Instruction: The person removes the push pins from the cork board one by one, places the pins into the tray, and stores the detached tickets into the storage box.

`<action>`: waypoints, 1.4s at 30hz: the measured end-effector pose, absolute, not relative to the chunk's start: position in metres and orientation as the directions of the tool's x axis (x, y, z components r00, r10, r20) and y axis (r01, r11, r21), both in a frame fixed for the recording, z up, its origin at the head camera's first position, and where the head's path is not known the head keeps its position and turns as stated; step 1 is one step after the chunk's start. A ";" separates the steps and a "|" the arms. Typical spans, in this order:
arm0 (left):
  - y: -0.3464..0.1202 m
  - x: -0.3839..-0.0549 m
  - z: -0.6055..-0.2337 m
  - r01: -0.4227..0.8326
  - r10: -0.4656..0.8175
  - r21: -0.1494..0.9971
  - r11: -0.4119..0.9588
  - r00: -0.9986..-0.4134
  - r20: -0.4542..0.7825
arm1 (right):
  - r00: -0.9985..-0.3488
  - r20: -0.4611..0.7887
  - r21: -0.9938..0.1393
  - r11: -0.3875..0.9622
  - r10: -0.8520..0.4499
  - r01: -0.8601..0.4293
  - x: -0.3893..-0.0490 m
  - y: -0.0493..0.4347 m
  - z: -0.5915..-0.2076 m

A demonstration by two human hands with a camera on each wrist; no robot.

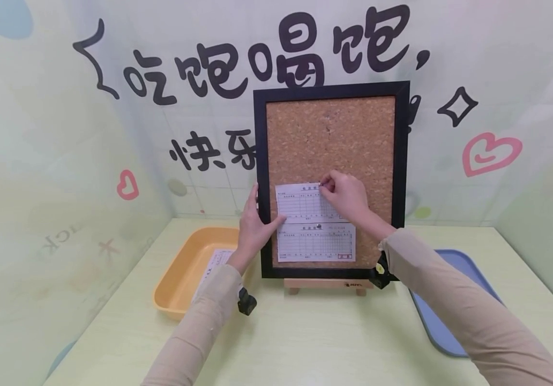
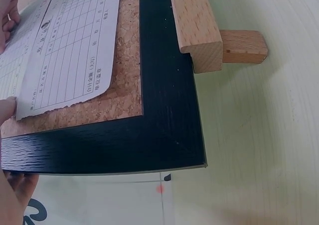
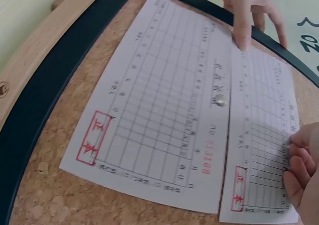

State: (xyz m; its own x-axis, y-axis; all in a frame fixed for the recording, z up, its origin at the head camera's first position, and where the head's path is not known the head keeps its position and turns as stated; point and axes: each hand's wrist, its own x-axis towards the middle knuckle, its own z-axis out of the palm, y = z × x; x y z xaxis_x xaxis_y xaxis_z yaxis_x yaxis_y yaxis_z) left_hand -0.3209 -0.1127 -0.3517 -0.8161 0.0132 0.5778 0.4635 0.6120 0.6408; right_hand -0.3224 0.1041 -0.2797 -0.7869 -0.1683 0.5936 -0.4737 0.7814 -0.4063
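Note:
A black-framed cork board stands upright with two printed receipt slips on it, one above the other. My left hand grips the board's left edge, fingers behind the frame and thumb on the lower left corner of the upper slip. At that slip's top edge, my right hand pinches a small pushpin, mostly hidden by the fingertips. The lower slip lies flat on the cork, with a pushpin through its top middle. A red stamped box marks each slip's corner.
A small wooden easel supports the board on the pale table. On the left sits a yellow tray with more paper slips in it. A blue tray lies at the right, partly under my right forearm. Behind is a printed wall.

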 end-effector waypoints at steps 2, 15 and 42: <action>-0.113 -0.321 -0.352 0.460 0.011 0.644 0.612 -0.819 0.574 | -0.799 0.578 -0.414 0.785 -0.164 -0.461 -0.322 0.103 -0.278; -0.116 -0.320 -0.351 0.460 0.005 0.645 0.610 -0.816 0.578 | -0.849 0.458 -0.400 0.791 -0.264 -0.462 -0.322 0.104 -0.266; -0.116 -0.321 -0.351 0.484 0.052 0.624 0.614 -0.813 0.580 | -0.833 0.469 -0.336 0.813 -0.294 -0.476 -0.324 0.107 -0.269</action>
